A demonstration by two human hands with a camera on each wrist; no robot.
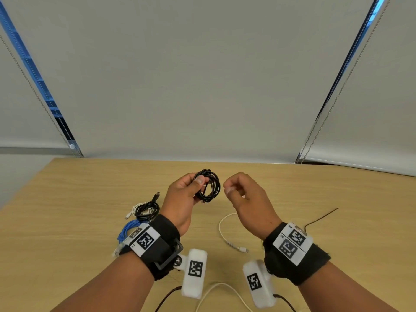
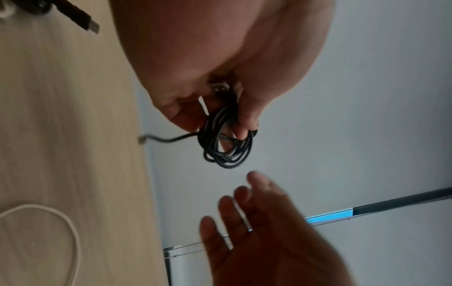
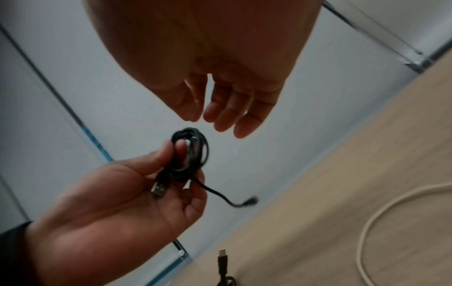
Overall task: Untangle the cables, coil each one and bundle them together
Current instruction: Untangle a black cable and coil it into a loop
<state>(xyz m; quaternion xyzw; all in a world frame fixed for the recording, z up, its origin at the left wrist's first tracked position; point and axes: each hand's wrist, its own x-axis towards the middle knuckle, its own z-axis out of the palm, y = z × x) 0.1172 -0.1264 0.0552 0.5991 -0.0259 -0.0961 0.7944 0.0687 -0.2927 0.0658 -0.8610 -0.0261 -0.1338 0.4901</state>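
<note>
Two hands are up above the table (image 1: 292, 199), and only one of them holds something. The left hand (image 1: 182, 199) makes a narrow grip: thumb and fingers pinch one side of the black coil (image 1: 208, 185), with the USB plug (image 3: 160, 188) lying against the palm and a short tail with a small plug (image 3: 252, 201) hanging free below. The right hand (image 1: 245, 197) is just beside the coil, not touching it, its fingers loosely bent and holding nothing.

I judge this cable light, thin and soft, but springy: the loops want to open when the pinch is relaxed. The jacket looks smooth, so it may slide between the fingers. A good place to hold is across all the loops at one point, near the plugs, so no loop escapes; the free tail could be wrapped around the bundle to lock it.

Further out on the table, at the left, lie a black and white coiled pair (image 1: 145, 209) and a blue coil (image 1: 129, 230) nearer. To the right of centre a white cable (image 1: 221, 230) lies loose, not yet coiled.
</note>
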